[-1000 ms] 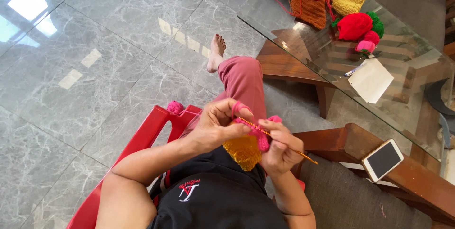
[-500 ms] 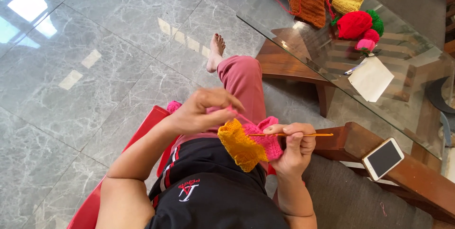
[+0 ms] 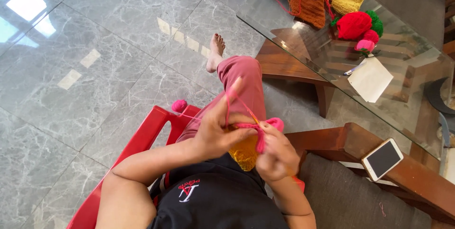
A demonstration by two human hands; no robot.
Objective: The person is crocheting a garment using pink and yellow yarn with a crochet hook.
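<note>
Both hands are pinched on the crochet work at lower centre of the frame: my left hand (image 3: 215,132) grips the top edge of the yellow and pink crochet piece (image 3: 246,151) between thumb and fingers, with its forefinger raised and a strand of pink yarn (image 3: 233,97) looped over it; my right hand (image 3: 277,155) is clenched close against the same edge. I judge the right hand holds the hook, but it is hidden between the fingers and I cannot tell for sure. The piece hangs over the lap, just above the black shirt (image 3: 213,200), with a pink yarn ball (image 3: 179,105) resting on the red plastic chair (image 3: 142,139) to the left.

I read this as mid-stitch along the pink border row, yarn tensioned over the raised finger. The next move calls for keeping that strand taut while the right hand works it through the loop, without loosening the left pinch.

Spare yarn balls (image 3: 354,24) sit on the glass table (image 3: 303,63) at upper right, well apart.
</note>
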